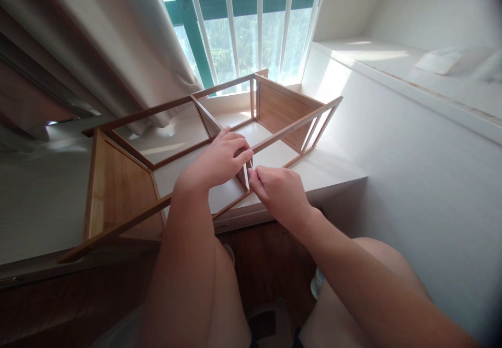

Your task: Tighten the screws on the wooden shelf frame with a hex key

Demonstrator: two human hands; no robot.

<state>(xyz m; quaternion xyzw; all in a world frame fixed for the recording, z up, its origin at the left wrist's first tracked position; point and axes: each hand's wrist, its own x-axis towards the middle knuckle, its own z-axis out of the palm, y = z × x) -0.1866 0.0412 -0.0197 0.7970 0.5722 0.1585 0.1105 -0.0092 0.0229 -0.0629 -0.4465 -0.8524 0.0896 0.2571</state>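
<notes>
Clasps wooden frame (207,120) with left hand (215,162); closes right hand (283,193) tightly by near rail (288,128), cannot tell on what. Lies on ledge (327,172), slanting lengthwise from lower left to upper right, partly behind left forearm (186,248), between curtain (117,39) and wall (411,186).

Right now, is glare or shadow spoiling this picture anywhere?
In the head view, daylight partly washes out the window; in that same view, the floor sits in shadow and the right corners darken, yet the frame is readable.
</notes>
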